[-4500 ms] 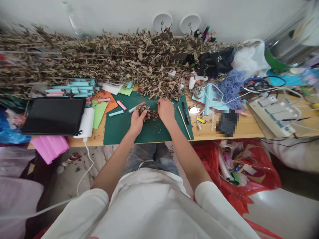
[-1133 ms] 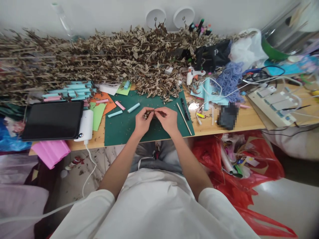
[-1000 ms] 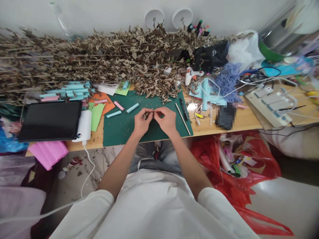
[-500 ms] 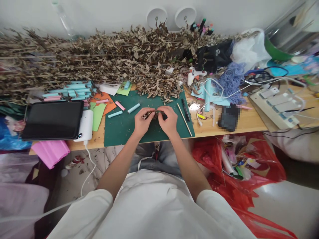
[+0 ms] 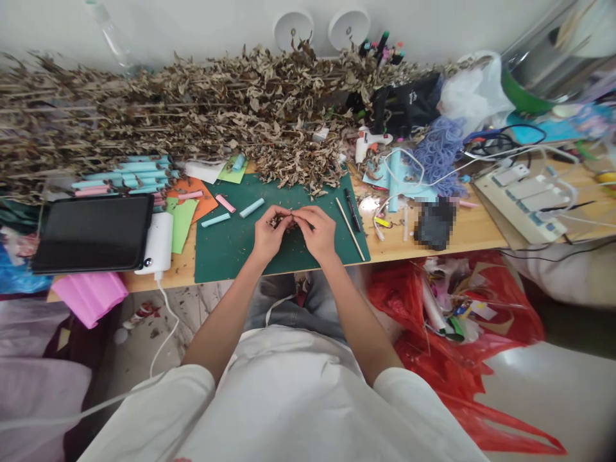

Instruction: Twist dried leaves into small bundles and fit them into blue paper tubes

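My left hand (image 5: 266, 233) and my right hand (image 5: 316, 230) meet over the green cutting mat (image 5: 231, 244), fingers pinched together on a small clump of dried brown leaves (image 5: 282, 221). The clump shows only partly between my fingertips. Behind my hands, a heap of loose dried leaves (image 5: 301, 163) spills onto the mat's far edge. Long dried leafy branches (image 5: 144, 115) lie across the back of the desk.
A black tablet (image 5: 94, 232) and a white power bank (image 5: 154, 244) lie left of the mat. Rolled paper tubes (image 5: 125, 176), a wooden stick (image 5: 350, 220), a black pen (image 5: 351, 208), a glue gun (image 5: 368, 141) and a power strip (image 5: 524, 199) crowd the desk. A red bag (image 5: 457, 321) sits below.
Earlier my hands were apart, the left holding a larger leaf clump. They have come together and keep working a small clump between the fingertips, barely shifting over the last second.
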`<state>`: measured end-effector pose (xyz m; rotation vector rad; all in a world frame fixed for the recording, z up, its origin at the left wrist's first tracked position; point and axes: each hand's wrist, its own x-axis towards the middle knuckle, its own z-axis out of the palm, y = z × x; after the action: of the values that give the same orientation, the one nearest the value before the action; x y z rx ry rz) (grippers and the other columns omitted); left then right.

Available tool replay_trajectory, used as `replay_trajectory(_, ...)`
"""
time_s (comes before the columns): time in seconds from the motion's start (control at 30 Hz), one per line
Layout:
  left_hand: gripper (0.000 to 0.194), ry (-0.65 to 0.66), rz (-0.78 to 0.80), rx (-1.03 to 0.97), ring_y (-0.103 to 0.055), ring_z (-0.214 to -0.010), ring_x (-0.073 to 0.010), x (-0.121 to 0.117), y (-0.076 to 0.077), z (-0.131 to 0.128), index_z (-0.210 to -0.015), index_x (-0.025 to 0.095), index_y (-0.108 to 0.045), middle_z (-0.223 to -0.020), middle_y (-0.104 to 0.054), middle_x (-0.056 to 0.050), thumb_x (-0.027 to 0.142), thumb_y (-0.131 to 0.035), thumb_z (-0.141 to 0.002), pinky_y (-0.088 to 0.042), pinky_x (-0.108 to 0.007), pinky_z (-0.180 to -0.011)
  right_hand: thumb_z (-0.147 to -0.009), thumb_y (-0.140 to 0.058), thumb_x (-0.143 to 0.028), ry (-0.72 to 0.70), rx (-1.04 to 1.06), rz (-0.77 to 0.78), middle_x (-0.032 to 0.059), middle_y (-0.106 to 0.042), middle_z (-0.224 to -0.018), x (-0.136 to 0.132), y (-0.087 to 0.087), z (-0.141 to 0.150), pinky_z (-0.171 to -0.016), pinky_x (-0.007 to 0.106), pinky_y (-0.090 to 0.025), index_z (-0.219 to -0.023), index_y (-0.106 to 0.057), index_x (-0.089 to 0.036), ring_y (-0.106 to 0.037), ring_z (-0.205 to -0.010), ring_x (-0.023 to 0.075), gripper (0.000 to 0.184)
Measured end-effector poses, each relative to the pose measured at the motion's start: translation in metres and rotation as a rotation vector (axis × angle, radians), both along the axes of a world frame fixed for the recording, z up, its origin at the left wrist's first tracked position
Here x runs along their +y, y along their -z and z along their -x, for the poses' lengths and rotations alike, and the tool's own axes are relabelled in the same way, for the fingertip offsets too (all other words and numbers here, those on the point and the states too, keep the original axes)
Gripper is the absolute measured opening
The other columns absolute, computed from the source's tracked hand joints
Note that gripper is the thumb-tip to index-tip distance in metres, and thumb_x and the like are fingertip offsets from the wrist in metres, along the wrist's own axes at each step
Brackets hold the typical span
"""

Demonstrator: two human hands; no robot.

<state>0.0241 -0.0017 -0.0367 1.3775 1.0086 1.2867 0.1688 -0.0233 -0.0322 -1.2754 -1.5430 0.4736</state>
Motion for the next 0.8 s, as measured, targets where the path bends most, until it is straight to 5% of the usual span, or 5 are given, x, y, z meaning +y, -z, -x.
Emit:
replay_trajectory(0.33,0.014,0.011,-0.079,0.078,-0.067,-0.089,-0.0155,-0.002,-0.008,0.002,-0.091,0.018,-0.072,-0.096,-0.071,-0.006,0.028,-0.073,-0.082,-0.055,-0.029,-0.082,-0.096,-0.055,-0.029,0.009,0.012,-0.018,0.0054,-0.074,-0.097,0.000,0.001,0.001,-0.087,0.033,-0.055,-0.095,-0.071,-0.024,-0.068,-0.092,0.0183,0.017)
replay_trajectory(0.5,0.016,-0.044,0.050,0.040,-0.067,-0.077,-0.0150,-0.005,-0.008,0.000,-0.088,0.017,-0.075,-0.087,-0.074,-0.005,0.030,-0.076,-0.078,-0.056,-0.027,-0.073,-0.094,-0.054,-0.022,-0.002,-0.026,-0.038,0.0046,-0.071,-0.089,-0.001,0.001,0.002,-0.079,0.032,-0.054,-0.089,-0.067,-0.022,-0.066,-0.082,0.0175,0.013)
replay_trajectory(0.8,0.009,-0.114,0.009,0.087,-0.068,-0.076,-0.0153,-0.006,-0.006,-0.004,-0.082,0.017,-0.076,-0.084,-0.076,-0.004,0.023,-0.074,-0.074,-0.055,-0.028,-0.075,-0.094,-0.043,-0.013,0.052,-0.188,-0.110,0.0075,-0.064,-0.089,-0.002,0.006,0.011,-0.080,0.035,-0.050,-0.090,-0.057,-0.022,-0.058,-0.087,0.0214,0.017)
